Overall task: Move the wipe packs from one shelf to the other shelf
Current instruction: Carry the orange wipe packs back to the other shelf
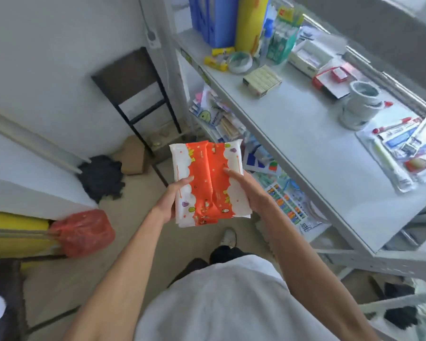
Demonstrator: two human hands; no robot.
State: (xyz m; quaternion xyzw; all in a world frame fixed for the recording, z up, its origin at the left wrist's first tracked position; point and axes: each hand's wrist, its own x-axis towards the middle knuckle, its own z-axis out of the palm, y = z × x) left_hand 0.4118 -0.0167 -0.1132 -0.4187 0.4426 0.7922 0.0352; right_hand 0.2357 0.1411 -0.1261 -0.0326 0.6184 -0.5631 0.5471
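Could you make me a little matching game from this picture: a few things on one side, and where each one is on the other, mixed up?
Things:
1. wipe packs
2. tape roll
3. red plastic bag
4. blue file holders

Places:
A. on the floor, at the left
B. standing at the far end of the white shelf
C. held between the left hand and the right hand
D. lying flat on the shelf top, beside small yellow boxes

Pairs: 1-C, 2-D, 3-A, 4-B
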